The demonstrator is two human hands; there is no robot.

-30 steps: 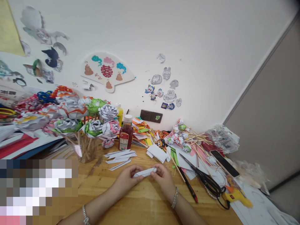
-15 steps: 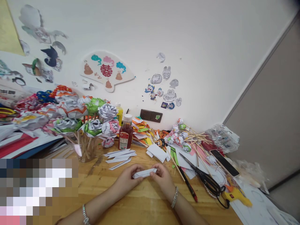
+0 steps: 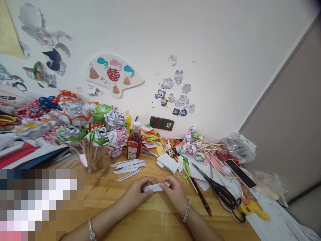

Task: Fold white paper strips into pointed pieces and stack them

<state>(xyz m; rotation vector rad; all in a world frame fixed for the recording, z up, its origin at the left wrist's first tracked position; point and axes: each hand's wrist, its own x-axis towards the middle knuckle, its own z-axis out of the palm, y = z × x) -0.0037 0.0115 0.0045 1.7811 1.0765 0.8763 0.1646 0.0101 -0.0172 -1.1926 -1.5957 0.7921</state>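
On a wooden table [image 3: 150, 221], paper flowers in a jar [image 3: 94, 160] stand at the left, then loose white strips [image 3: 127, 166] and a red bottle [image 3: 134, 145]. Both hands, left hand [image 3: 135, 193] and right hand [image 3: 174, 193], pinch the ends of a folded white paper strip [image 3: 155, 187] (fingers closed on it) just above the table. Rightward lie a red pen [image 3: 202, 201], black scissors [image 3: 220, 192] and a yellow glue gun [image 3: 252, 209].

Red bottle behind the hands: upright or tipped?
Upright: bottle stands on its base on the table, white cap on top, beyond the strip in the left hand and right hand.
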